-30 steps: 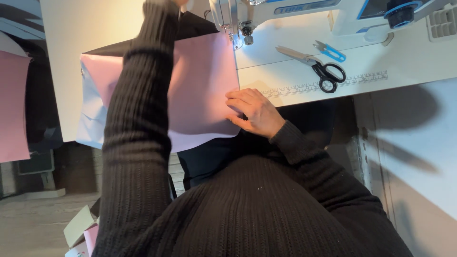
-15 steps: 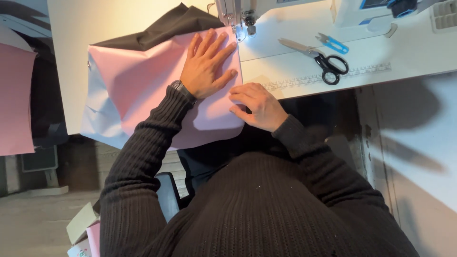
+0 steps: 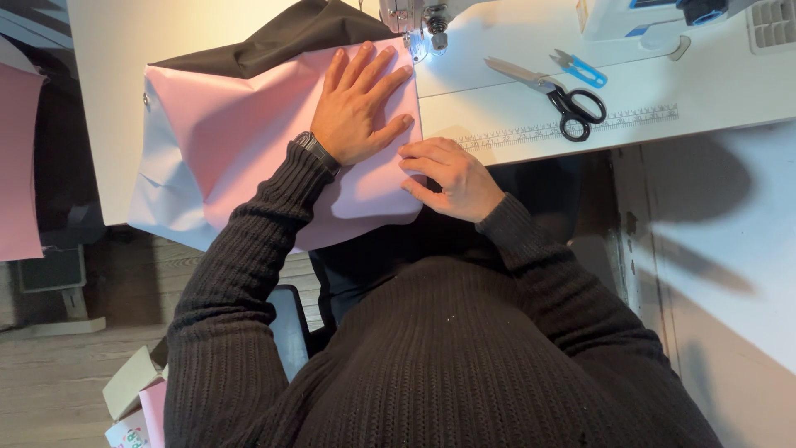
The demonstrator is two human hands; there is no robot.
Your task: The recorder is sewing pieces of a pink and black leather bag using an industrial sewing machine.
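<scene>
While we look from left to right, we see the smooth pink sheet of fabric lying flat on the white table, its long axis running left to right and its near edge hanging over the table's front, with black cloth bunched behind it. Our left hand lies open and flat on it, fingers pointing toward the sewing machine needle. Our right hand curls loosely, fingertips pressing its right edge; black-handled steel scissors lie farther right.

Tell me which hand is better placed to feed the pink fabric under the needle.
Left, probably. The left hand lies flat on the pink fabric, fingertips right beside the sewing machine needle. The right hand only pinches the near edge, farther from the needle.
</scene>
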